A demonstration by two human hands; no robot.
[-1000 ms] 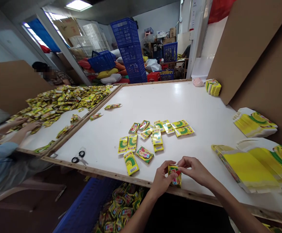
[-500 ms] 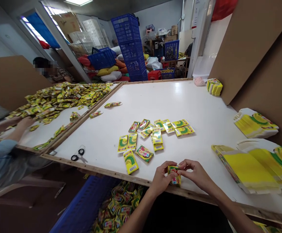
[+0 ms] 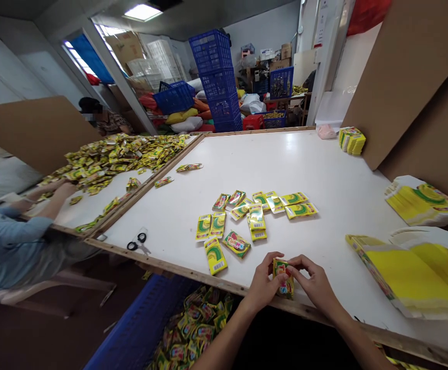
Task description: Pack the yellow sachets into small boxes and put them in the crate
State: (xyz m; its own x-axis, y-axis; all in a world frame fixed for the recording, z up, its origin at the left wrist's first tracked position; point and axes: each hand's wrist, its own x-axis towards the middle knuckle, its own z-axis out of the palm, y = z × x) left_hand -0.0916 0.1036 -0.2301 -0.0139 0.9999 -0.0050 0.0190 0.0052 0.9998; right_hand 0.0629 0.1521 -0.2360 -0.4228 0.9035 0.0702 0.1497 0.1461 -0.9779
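A small yellow-and-green carton [image 3: 284,292] with colourful lettering stands at the table's front edge between my hands. Around its left side and face are the closed fingers and thumb of my left hand [image 3: 265,282]. My right hand [image 3: 311,283] pinches its upper right part, thumb against the printed face; the far fingertips are partly hidden. To the left lie several flat small cartons, among them one with its lettering up [image 3: 236,243] and one with its barcode showing [image 3: 215,256].
Fanned stacks of flat yellow cartons [image 3: 412,272] lie at the right, beside upright cardboard [image 3: 397,77]. Scissors [image 3: 138,243] rest near the front edge. A blue crate [image 3: 131,324] of cartons stands below. A co-worker's arm [image 3: 56,205] reaches over the left table's carton pile [image 3: 119,154].
The whole view has swung slightly left, so things appear further right. Both hands stay on the carton; the right thumb and fingers have shifted a little at its top right.
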